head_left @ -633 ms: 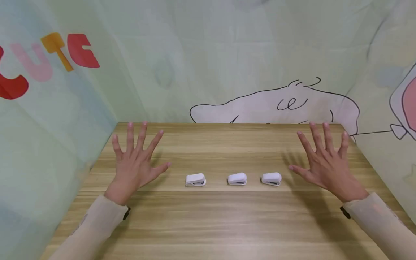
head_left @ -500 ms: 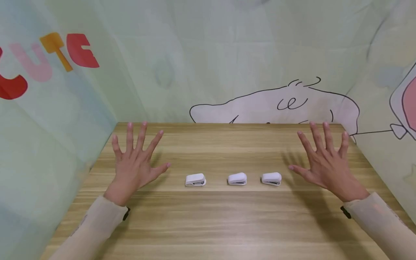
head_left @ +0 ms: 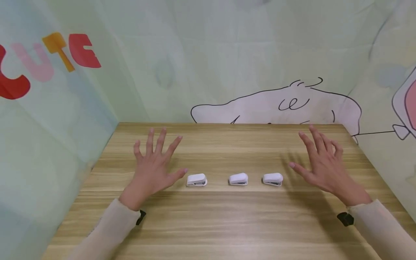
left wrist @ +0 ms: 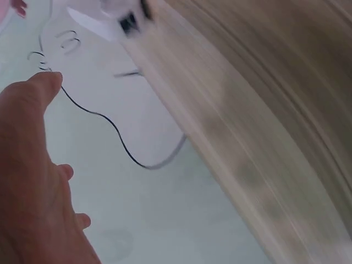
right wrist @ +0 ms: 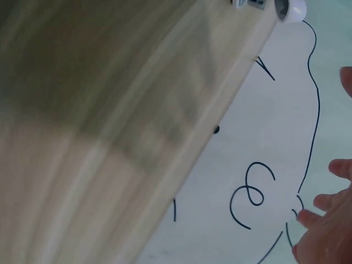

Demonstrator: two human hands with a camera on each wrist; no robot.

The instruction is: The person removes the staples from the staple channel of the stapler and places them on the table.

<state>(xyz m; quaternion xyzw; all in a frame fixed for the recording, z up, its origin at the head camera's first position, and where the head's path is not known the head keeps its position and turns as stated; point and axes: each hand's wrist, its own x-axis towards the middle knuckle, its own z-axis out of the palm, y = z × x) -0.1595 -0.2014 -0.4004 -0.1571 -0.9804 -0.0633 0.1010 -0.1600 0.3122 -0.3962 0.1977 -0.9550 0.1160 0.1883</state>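
Note:
Three small white clip-like gadgets lie in a row on the wooden table in the head view: a left one (head_left: 196, 180), a middle one (head_left: 238, 179) and a right one (head_left: 273, 179). Each has a rounded upper lever over a thinner base. My left hand (head_left: 152, 171) hovers with fingers spread, its thumb tip close to the left gadget. To the right of the row is my right hand (head_left: 326, 169), fingers slightly bent and holding nothing. A blurred white gadget (left wrist: 110, 16) shows at the top of the left wrist view; white gadget parts (right wrist: 297, 10) top the right wrist view.
The wooden table (head_left: 208, 224) ends at a straight back edge against a pale green cloth backdrop (head_left: 146, 54). Printed on the cloth are coloured letters (head_left: 84, 50), a white cartoon figure (head_left: 260, 108) and a balloon shape. Long sleeves cover both forearms.
My left hand has moved right and slightly nearer, toward the left gadget. My right hand's fingers have bent a little and its wrist has turned slightly. The gadgets stay in place on the table.

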